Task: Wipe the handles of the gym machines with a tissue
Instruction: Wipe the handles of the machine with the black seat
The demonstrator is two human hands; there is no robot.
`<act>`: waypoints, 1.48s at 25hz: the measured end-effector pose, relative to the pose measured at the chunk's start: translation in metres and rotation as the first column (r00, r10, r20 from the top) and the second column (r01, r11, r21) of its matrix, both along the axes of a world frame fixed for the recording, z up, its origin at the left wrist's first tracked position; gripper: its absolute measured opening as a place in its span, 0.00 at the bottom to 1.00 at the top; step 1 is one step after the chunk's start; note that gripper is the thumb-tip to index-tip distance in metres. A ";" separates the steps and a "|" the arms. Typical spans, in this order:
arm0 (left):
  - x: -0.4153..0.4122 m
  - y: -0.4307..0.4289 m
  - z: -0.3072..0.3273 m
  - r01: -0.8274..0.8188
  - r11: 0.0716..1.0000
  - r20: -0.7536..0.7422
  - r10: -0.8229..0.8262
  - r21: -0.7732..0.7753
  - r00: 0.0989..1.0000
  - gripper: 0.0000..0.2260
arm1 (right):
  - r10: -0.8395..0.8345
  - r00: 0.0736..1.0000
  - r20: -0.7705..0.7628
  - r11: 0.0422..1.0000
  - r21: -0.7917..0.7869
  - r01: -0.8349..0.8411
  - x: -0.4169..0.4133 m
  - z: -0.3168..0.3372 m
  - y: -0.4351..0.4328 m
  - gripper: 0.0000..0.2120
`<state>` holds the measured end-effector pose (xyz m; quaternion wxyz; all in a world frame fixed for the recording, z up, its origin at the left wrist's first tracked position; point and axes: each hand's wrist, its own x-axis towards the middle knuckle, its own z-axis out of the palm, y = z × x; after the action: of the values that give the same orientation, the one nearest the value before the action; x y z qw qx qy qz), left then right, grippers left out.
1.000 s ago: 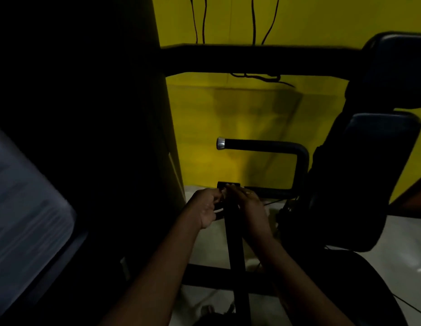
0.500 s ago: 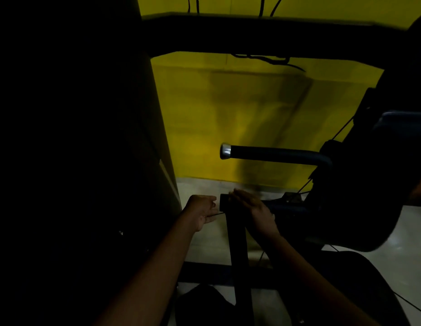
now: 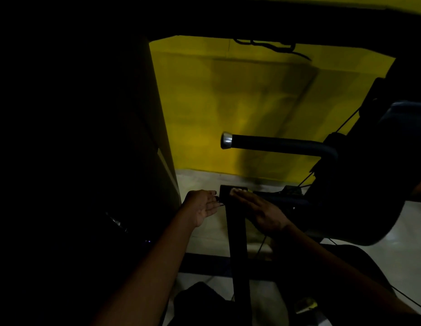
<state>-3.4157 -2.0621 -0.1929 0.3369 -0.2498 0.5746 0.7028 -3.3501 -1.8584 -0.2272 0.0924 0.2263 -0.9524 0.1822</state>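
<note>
Yellow wall (image 3: 251,109) glowed behind as the right hand (image 3: 263,211) pressed a tissue (image 3: 237,191) flat on the bar (image 3: 235,222) (left hand (image 3: 202,205) spread open, empty), the handle (image 3: 275,145) seemingly next.

hands (image 3: 235,209) at dark machine bar (image 3: 236,231)

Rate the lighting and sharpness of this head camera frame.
Head view: very dim, the left half almost black; only the yellow wall and pale floor are lit; a small glint shows on the handle's metal end cap; the left hand and right hand are murky and soft; wide-angle bending curves the frame edges.
</note>
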 end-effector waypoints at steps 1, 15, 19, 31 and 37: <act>0.001 0.001 -0.001 -0.002 1.000 -0.010 0.002 -0.006 1.000 0.13 | 0.004 0.999 -0.051 1.000 0.015 -0.003 0.003 0.000 0.010 0.25; -0.004 0.002 -0.006 0.026 0.997 -0.050 -0.030 -0.074 0.998 0.05 | -0.471 0.877 0.096 0.872 -0.100 0.479 -0.026 0.016 -0.034 0.18; -0.007 0.001 -0.006 0.023 0.996 -0.037 -0.026 -0.081 0.999 0.05 | -0.248 0.967 0.063 0.968 -0.027 0.250 -0.047 0.009 -0.050 0.18; -0.010 -0.002 -0.008 -0.037 0.999 0.037 0.038 -0.010 0.999 0.17 | -0.337 0.897 0.287 0.941 0.139 0.309 -0.072 0.020 -0.068 0.17; -0.016 -0.006 -0.004 -0.040 0.997 0.107 0.033 0.069 0.994 0.23 | -0.279 0.936 0.215 0.958 0.128 0.256 -0.043 0.011 -0.019 0.24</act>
<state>-3.4319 -2.0679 -0.1971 0.3627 -0.2851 0.5259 0.7146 -3.3931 -1.8770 -0.2164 -0.0065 0.0760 -0.9863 0.1459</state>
